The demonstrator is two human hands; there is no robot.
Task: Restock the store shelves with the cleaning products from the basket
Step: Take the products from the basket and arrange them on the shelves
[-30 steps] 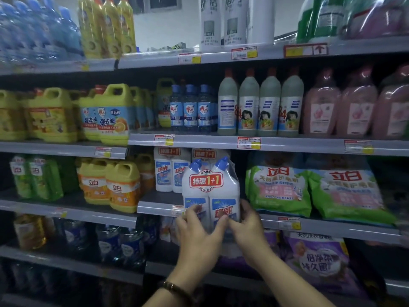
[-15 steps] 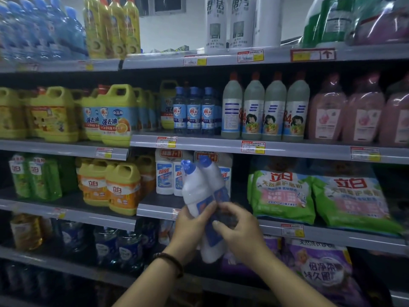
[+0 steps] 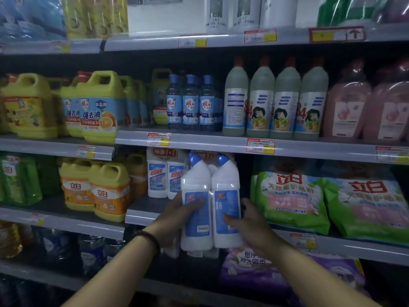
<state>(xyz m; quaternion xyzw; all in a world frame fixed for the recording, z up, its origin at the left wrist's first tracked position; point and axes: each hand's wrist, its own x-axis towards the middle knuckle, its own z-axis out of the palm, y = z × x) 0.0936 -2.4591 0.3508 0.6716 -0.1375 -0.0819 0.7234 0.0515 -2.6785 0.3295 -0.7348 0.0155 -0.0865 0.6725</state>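
White plastic twin-pack (image 3: 210, 209) w/ blue caps, shrink-wrapped, is upright in the air in front of the shelf lip (image 3: 141, 216), base below shelf level, so not yet set down. Left hand (image 3: 177, 218) curls its fingers over the left bottle's label & right hand (image 3: 252, 227) clasps the right bottle, thumb on the label, prob. one hand per bottle to keep the pair level. Back labels face the person, so it likely needs turning before going in the gap between the matching packs (image 3: 164, 173) & green detergent bags (image 3: 292, 202).
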